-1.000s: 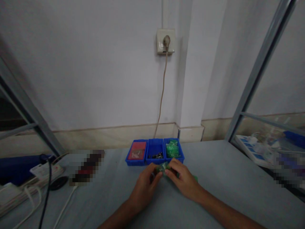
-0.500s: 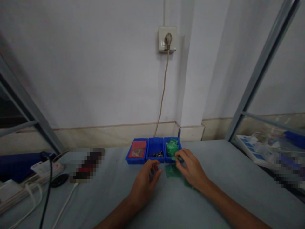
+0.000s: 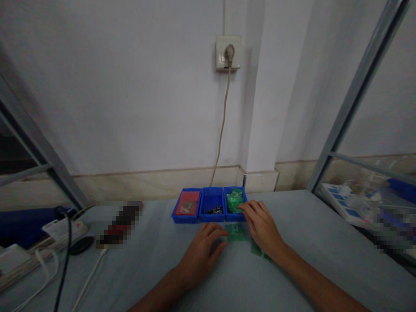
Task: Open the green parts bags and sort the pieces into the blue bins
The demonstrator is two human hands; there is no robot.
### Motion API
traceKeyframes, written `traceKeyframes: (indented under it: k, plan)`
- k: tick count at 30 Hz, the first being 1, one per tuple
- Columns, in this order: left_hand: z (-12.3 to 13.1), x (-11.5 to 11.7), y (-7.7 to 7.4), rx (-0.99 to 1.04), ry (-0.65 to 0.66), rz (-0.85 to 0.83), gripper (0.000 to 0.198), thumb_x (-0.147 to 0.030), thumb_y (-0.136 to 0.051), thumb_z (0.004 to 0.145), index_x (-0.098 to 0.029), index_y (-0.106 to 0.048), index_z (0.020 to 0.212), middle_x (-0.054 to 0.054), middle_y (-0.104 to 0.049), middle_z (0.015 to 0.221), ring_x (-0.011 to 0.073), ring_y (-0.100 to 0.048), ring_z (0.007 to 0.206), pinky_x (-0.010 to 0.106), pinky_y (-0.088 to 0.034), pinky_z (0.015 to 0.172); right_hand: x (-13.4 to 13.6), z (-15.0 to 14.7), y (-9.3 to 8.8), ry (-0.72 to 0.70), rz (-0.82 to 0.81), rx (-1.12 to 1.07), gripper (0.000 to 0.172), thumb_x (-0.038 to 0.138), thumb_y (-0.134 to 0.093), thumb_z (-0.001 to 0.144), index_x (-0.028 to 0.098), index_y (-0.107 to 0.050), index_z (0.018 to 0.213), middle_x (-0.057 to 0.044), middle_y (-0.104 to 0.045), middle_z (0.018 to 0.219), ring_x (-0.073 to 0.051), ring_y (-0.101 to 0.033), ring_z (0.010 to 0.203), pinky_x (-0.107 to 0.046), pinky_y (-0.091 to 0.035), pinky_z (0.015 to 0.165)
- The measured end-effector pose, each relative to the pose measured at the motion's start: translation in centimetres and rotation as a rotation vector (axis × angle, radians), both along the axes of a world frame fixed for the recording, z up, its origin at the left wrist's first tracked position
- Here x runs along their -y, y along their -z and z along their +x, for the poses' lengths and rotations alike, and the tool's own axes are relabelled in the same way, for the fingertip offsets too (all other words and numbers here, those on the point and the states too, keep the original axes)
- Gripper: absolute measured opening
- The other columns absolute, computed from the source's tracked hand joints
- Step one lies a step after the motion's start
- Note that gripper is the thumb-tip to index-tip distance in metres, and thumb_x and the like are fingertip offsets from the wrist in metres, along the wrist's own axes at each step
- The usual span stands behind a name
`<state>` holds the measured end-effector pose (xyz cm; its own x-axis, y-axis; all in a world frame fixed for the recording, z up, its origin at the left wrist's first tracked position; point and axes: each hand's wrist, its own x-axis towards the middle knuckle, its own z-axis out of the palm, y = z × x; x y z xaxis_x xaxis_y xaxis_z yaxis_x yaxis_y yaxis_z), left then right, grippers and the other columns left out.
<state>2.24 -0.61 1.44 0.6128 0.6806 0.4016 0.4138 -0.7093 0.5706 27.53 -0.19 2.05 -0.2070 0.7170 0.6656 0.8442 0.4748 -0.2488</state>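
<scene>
Three blue bins stand side by side. The left bin [image 3: 175, 216] holds something red with a clear bag [image 3: 187, 207]; the middle bin [image 3: 212, 196] holds small dark and silvery parts [image 3: 215, 210]; the right bin [image 3: 238, 218] holds green bags [image 3: 234, 200]. My right hand [image 3: 263, 227] is at the right bin's front corner, fingers bent over its edge, nothing visible in them. My left hand [image 3: 204, 251] is in front of the middle bin, thumb and fingers apart, fingertips beside a flat green bag [image 3: 236, 232]. Another green bag [image 3: 256, 249] lies partly under my right hand.
At the left are a black cable [image 3: 69, 242], a power strip [image 3: 76, 230], a black round object [image 3: 82, 245] and a blurred-out item [image 3: 120, 225] with a white cord. Another power strip [image 3: 344, 203] and clutter lie at the right. Metal posts flank both sides.
My left hand has moved slightly right and down, towards the flat green bag, its fingers reaching forward. The green piece at my right fingertips no longer shows, and that hand's fingers are straighter.
</scene>
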Motion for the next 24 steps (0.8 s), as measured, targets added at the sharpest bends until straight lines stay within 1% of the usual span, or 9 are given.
traceKeyframes:
  k: [5,8,11,13,15,17,19,21,24]
  plan:
    - [-0.2,0.5,-0.4,-0.157,0.087,0.035,0.045,-0.027,-0.057,0.106,-0.037,-0.057,0.149,0.005,-0.061,0.150,0.0290,-0.052,0.135,0.054,-0.042,0.115,-0.3,-0.2,0.4,0.007,-0.016,0.039,0.036,0.008,-0.048,0.102,0.025,-0.068,0.127,-0.012,-0.069,0.113,-0.032,-0.058,0.102,-0.051,-0.053,0.093]
    - [-0.3,0.8,-0.5,-0.222,0.117,0.032,0.049,-0.029,-0.056,0.106,-0.042,-0.051,0.153,0.001,-0.056,0.157,0.0321,-0.046,0.143,0.059,-0.038,0.117,-0.1,-0.4,0.1,0.041,0.008,0.020,0.038,0.011,-0.050,0.102,0.021,-0.062,0.137,-0.015,-0.065,0.125,-0.034,-0.057,0.111,-0.053,-0.052,0.097]
    - [-0.3,0.8,-0.6,-0.235,0.123,0.026,0.048,-0.030,-0.056,0.107,-0.042,-0.052,0.153,0.001,-0.060,0.153,0.0324,-0.046,0.142,0.058,-0.037,0.117,0.2,-0.5,-0.2,0.046,0.069,-0.032,0.045,0.011,-0.050,0.102,0.021,-0.055,0.146,-0.016,-0.061,0.134,-0.034,-0.056,0.120,-0.054,-0.050,0.103]
    - [-0.2,0.8,-0.5,-0.218,0.103,0.024,0.047,-0.030,-0.060,0.105,-0.040,-0.054,0.150,0.003,-0.063,0.148,0.0309,-0.050,0.138,0.055,-0.040,0.116,0.3,-0.3,-0.3,0.021,0.073,-0.004,0.043,0.008,-0.049,0.100,0.021,-0.060,0.140,-0.014,-0.065,0.129,-0.033,-0.058,0.117,-0.054,-0.050,0.102]
    - [-0.2,0.6,-0.2,-0.196,0.069,0.026,0.048,-0.030,-0.067,0.101,-0.037,-0.058,0.147,0.006,-0.064,0.143,0.0301,-0.053,0.132,0.052,-0.043,0.113,0.4,-0.2,-0.3,-0.011,0.040,0.067,0.039,0.005,-0.051,0.098,0.021,-0.067,0.130,-0.013,-0.070,0.119,-0.033,-0.062,0.110,-0.054,-0.052,0.097]
    - [-0.3,0.4,0.3,-0.174,0.031,0.035,0.048,-0.030,-0.073,0.097,-0.035,-0.061,0.144,0.008,-0.063,0.141,0.0306,-0.055,0.130,0.051,-0.045,0.111,0.4,-0.1,-0.2,-0.025,0.028,0.105,0.041,0.004,-0.052,0.096,0.021,-0.070,0.129,-0.013,-0.073,0.116,-0.033,-0.064,0.108,-0.053,-0.054,0.094]
    - [-0.3,0.2,0.7,-0.152,0.003,0.056,0.048,-0.028,-0.075,0.095,-0.033,-0.063,0.141,0.009,-0.061,0.142,0.0311,-0.055,0.130,0.051,-0.045,0.111,0.4,-0.1,0.0,-0.017,0.064,0.088,0.048,0.005,-0.050,0.098,0.020,-0.063,0.142,-0.015,-0.070,0.130,-0.032,-0.063,0.119,-0.053,-0.053,0.101]
    - [-0.3,0.0,0.9,-0.141,-0.017,0.084,0.047,-0.026,-0.076,0.094,-0.032,-0.063,0.139,0.008,-0.062,0.142,0.0309,-0.055,0.131,0.051,-0.045,0.111,0.3,-0.2,0.2,0.001,0.095,0.093,0.053,0.011,-0.049,0.102,0.017,-0.050,0.155,-0.016,-0.061,0.148,-0.031,-0.056,0.134,-0.052,-0.048,0.112]
    - [-0.2,-0.1,1.0,-0.155,-0.029,0.119,0.042,-0.023,-0.075,0.094,-0.029,-0.065,0.135,0.007,-0.066,0.137,0.0289,-0.058,0.127,0.049,-0.046,0.110,0.2,-0.5,0.9,0.025,0.067,0.213,0.055,0.027,-0.048,0.109,0.015,-0.040,0.163,-0.017,-0.055,0.156,-0.031,-0.051,0.144,-0.053,-0.041,0.121]
